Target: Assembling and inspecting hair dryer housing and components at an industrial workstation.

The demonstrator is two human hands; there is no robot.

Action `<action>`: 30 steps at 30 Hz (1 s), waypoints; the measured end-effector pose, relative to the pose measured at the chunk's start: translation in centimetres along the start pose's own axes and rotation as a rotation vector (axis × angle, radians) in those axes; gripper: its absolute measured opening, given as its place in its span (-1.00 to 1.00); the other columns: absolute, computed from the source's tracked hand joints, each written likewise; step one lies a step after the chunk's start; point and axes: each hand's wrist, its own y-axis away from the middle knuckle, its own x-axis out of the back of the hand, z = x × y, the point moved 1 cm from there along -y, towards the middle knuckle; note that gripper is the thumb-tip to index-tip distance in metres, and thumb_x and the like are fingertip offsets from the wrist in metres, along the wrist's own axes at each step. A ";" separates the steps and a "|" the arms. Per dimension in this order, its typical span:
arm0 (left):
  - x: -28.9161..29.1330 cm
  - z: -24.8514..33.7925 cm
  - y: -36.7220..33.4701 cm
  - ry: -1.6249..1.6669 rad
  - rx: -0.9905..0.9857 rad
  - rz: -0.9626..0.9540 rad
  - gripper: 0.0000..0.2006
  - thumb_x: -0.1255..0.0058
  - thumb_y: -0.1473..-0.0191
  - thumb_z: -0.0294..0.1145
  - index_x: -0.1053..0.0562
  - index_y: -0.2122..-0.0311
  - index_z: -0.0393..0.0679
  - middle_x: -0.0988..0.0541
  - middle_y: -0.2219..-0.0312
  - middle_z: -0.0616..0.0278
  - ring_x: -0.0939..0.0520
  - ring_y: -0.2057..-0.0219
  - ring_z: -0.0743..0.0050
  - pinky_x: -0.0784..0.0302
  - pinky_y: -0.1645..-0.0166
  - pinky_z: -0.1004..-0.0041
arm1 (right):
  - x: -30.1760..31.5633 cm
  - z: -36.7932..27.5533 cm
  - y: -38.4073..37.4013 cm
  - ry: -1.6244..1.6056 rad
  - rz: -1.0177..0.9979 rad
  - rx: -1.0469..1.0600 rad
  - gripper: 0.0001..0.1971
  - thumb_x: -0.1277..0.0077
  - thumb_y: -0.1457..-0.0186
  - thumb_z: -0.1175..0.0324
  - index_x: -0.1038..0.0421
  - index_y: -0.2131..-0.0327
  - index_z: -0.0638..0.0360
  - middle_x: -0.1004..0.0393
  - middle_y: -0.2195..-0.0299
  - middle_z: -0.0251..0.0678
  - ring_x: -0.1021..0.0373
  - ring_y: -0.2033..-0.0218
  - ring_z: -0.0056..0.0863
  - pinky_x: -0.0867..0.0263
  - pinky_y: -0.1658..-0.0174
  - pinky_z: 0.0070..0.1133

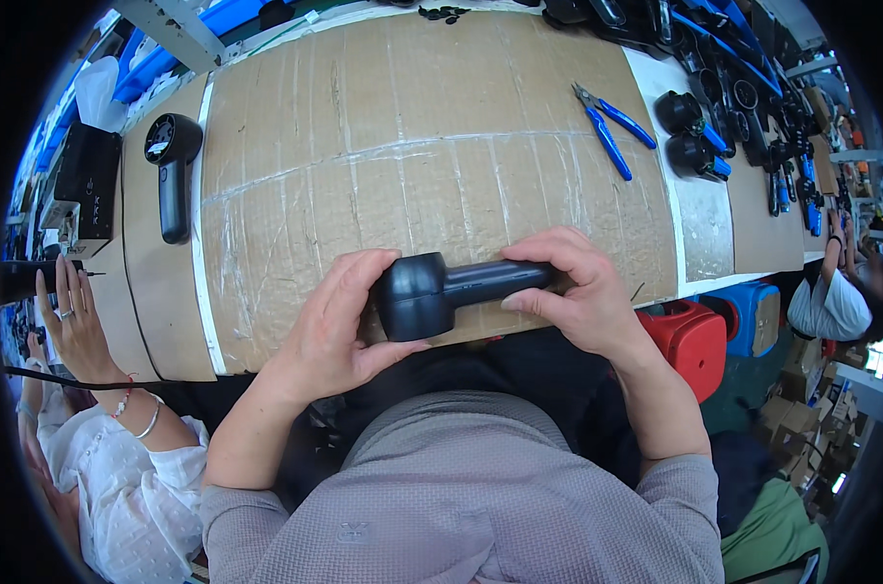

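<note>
A black handheld fan [417, 298] lies sideways between my two hands, just over the near edge of the cardboard-covered table. Its round head points left and its handle right. My left hand [349, 316] grips the head, with fingers along the far side and thumb underneath. On the handle's end, my right hand [577, 287] closes with thumb and fingers. A second black handheld fan [173, 180] with a round face lies at the table's far left, apart from my hands.
Blue-handled nippers [612, 131] lie at the back right of the cardboard [363, 146]. Beyond them sit black round parts [689, 151] with blue pieces. A co-worker's hand [76, 336] reaches in at the left, near a dark tool. Red [689, 346] and blue stools [753, 316] stand at the right.
</note>
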 end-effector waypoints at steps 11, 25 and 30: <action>-0.5 1.1 0.7 -0.012 0.026 0.071 -0.15 -0.49 0.12 -0.40 -0.29 -0.27 -0.29 -0.48 -0.06 -0.07 -0.57 0.00 0.03 -0.56 -0.06 0.27 | -0.2 0.4 -0.3 -0.167 0.050 0.056 -0.59 -0.38 0.07 0.57 -0.60 0.07 0.14 -0.56 0.19 -0.33 -0.41 0.17 -0.50 -0.33 0.06 -0.55; -5.4 3.1 -0.6 -0.264 -0.266 0.322 -0.24 -0.41 0.08 -0.48 -0.27 -0.22 -0.28 -0.45 -0.07 -0.05 -0.54 -0.03 -0.01 -0.52 -0.17 0.14 | -3.1 -0.4 -4.4 -1.942 0.491 -0.221 -0.63 -0.02 -0.33 -0.04 -0.43 0.44 -0.01 -0.38 0.58 -0.45 -0.36 0.53 -0.53 -0.35 0.36 -0.52; -6.8 3.0 -0.3 -0.341 -0.337 0.354 -0.23 -0.40 0.09 -0.50 -0.25 -0.22 -0.23 -0.42 -0.10 -0.05 -0.52 -0.06 0.00 -0.50 -0.22 0.09 | -2.9 0.2 -4.7 -1.976 0.515 -0.247 -0.51 0.03 -0.33 -0.21 -0.38 0.52 -0.08 -0.32 0.69 -0.51 -0.31 0.67 -0.59 -0.30 0.51 -0.57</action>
